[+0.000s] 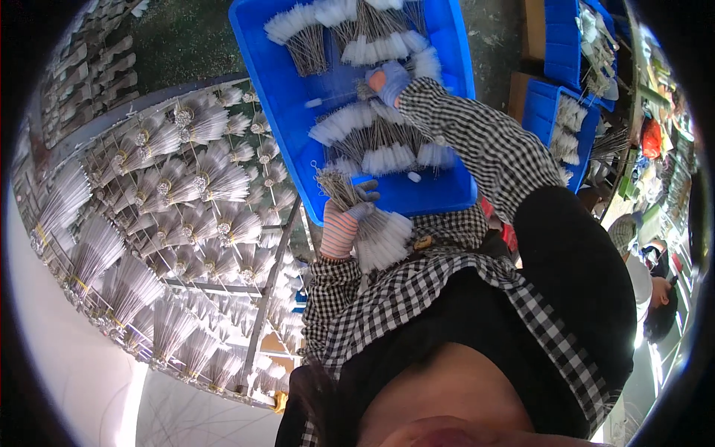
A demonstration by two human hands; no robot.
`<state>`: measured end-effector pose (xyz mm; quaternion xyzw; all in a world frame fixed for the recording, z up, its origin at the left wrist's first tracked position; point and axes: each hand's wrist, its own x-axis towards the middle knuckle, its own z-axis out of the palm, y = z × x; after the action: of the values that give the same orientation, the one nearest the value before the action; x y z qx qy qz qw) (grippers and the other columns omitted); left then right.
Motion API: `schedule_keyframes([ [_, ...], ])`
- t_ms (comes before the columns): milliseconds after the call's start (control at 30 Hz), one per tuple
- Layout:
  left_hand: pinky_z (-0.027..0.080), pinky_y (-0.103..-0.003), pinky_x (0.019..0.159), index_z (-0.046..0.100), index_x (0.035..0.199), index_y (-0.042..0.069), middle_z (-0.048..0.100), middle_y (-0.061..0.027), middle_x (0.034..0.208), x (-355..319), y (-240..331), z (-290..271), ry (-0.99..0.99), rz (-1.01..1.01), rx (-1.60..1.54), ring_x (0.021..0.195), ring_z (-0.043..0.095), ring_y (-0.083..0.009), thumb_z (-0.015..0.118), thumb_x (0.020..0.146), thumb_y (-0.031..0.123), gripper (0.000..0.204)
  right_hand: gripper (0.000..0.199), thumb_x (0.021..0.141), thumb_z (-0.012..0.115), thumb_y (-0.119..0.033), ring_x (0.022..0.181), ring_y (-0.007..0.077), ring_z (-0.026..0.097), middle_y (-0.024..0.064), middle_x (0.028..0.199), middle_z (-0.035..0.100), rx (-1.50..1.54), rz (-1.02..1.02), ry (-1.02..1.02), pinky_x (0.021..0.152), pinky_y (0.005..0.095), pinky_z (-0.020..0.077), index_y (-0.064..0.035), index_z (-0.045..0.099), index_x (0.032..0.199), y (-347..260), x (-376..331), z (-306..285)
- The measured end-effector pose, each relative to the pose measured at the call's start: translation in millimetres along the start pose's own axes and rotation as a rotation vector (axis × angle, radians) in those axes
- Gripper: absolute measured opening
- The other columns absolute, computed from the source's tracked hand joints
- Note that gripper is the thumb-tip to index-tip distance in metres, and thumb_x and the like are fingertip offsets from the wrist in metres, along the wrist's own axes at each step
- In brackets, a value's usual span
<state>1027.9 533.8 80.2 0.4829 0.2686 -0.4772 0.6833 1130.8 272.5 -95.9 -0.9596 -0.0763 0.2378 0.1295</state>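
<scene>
1. Head view: left hand (341, 229) clamped on brush bundle (386, 240), white bristles to its right.
2. Right hand (389, 83) over blue tub (287, 119), between brush rows (344, 127); cannot tell whether fingers grip.
3. Judged step: gathering brushes; next move calls for aligned stems.

The left hand (350, 214) grips a bundle of brushes (381, 240) at the near side of a blue bin (287, 112); the right hand (390, 82) reaches inside, among other brushes (342, 125). Left stands a loaded rack (262, 316).
</scene>
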Motion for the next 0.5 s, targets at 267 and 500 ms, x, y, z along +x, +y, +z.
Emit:
schedule_keyframes([
  [267, 0.055, -0.033, 0.085, 0.063, 0.096, 0.002, 0.066, -0.0178, 0.12, -3.9, 41.7, 14.5, 0.013, 0.304, 0.188, 0.102, 0.066, -0.0213, 0.066, 0.076, -0.008, 0.023, 0.039, 0.096, 0.056, -0.03, 0.12, 0.0298, 0.056, 0.0102, 0.124, 0.063, 0.049, -0.027, 0.054, 0.107, 0.0368, 0.0419, -0.0106, 0.058, 0.13, 13.8, -52.7, -66.0],
  [500, 0.054, -0.032, 0.085, 0.06, 0.1, 0.004, 0.065, -0.0168, 0.122, -8.0, 85.8, 19.4, 0.025, 0.497, 0.561, 0.101, 0.065, -0.0189, 0.063, 0.078, -0.011, 0.026, 0.042, 0.096, 0.059, -0.032, 0.122, 0.0306, 0.056, 0.0098, 0.127, 0.063, 0.113, -0.043, 0.11, 0.109, 0.0368, 0.0414, -0.011, 0.058, 0.133, -20.1, -86.4, -116.4],
])
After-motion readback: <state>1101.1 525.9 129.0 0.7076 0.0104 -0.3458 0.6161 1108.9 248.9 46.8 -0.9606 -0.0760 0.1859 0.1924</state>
